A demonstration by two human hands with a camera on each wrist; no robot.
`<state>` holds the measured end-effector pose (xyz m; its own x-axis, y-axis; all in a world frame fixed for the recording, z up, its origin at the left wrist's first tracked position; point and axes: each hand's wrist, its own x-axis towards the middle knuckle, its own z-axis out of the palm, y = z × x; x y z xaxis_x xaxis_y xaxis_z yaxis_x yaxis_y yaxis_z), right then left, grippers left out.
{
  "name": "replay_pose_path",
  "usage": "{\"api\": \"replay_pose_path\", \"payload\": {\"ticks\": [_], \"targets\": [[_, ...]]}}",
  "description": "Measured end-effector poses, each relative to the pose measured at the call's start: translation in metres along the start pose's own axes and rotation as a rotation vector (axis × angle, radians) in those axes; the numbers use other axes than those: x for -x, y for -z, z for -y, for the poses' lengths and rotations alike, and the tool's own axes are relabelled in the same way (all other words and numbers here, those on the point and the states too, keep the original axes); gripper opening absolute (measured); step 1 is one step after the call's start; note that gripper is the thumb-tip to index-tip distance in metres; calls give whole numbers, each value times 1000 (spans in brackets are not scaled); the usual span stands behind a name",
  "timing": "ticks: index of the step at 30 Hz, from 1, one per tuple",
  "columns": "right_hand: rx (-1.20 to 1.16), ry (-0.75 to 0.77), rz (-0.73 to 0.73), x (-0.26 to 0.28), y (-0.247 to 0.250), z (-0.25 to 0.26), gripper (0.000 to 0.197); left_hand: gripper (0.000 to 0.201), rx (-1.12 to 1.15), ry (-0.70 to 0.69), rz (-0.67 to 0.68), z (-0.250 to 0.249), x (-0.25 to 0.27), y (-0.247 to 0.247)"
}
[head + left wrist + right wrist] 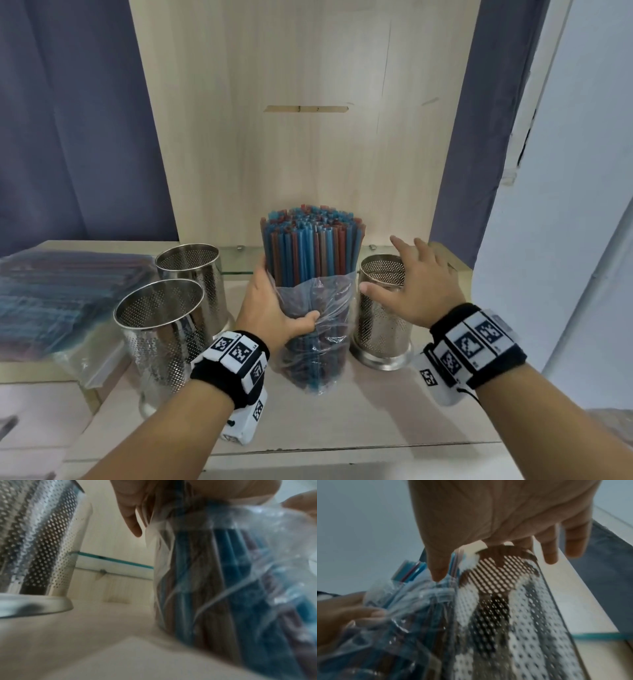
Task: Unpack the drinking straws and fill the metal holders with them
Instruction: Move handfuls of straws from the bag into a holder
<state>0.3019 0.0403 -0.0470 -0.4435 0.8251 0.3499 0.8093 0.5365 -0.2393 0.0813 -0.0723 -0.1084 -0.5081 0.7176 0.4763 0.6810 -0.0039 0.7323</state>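
Far left, more packed straws lie flat beside two empty perforated metal holders. My left hand grips the upright straw bundle through its half-pulled-down plastic bag on the counter. My right hand hovers, fingers spread, over the third holder.

The left hand is wrapped around an upright bundle, its thumb pressed across the front. The right hand is held apart from it, palm down, with its fingers spread and straight. Marker bands are worn on both wrists.
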Motion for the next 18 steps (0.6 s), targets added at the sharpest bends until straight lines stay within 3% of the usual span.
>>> {"api": "replay_pose_path", "payload": {"ticks": [6, 12, 15, 18], "targets": [[-48, -49, 217, -18, 5, -11, 106, 110, -120, -62, 8, -4, 2, -13], [-121, -109, 179, -31, 3, -21, 95, 111, -109, -37, 2, 0, 0, -14], [-102, -89, 167, -32, 3, -24, 99, 114, -65, -29, -6, 1, 1, -15], [-93, -81, 244, -33, 12, -27, 111, 116, -54, -26, -18, 1, 2, -15]]}}
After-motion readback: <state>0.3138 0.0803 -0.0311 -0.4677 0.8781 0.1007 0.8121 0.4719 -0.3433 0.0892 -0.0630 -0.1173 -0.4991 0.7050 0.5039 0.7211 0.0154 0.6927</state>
